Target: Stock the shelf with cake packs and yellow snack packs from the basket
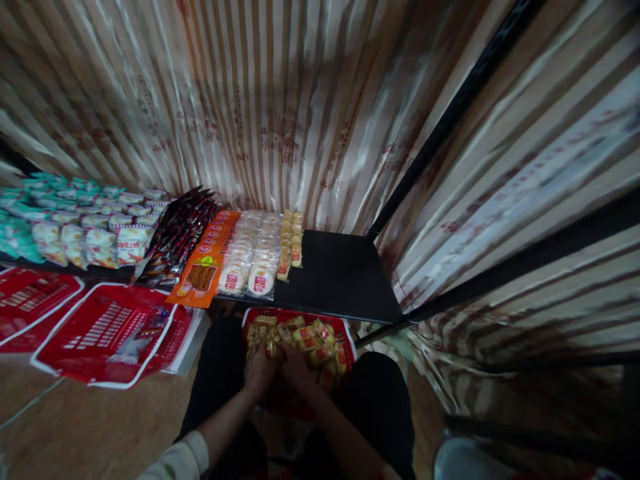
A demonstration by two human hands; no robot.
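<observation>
The left hand (260,372) and right hand (294,368) are among small gold-wrapped rectangular packets (309,337) inside a red plastic basket (345,325), on the near side of a flat black shelf (343,273); whether either grips one, I cannot tell.

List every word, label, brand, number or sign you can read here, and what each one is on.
No text is readable.
Striped sheeting: reddish print, too blurred.
Orange packet: print, too blurred.
Clear packets of pale round snacks: red labels, too small.
Gold-wrapped packets in the red basket: red labels, too small.
White packets: print, too blurred.
</observation>
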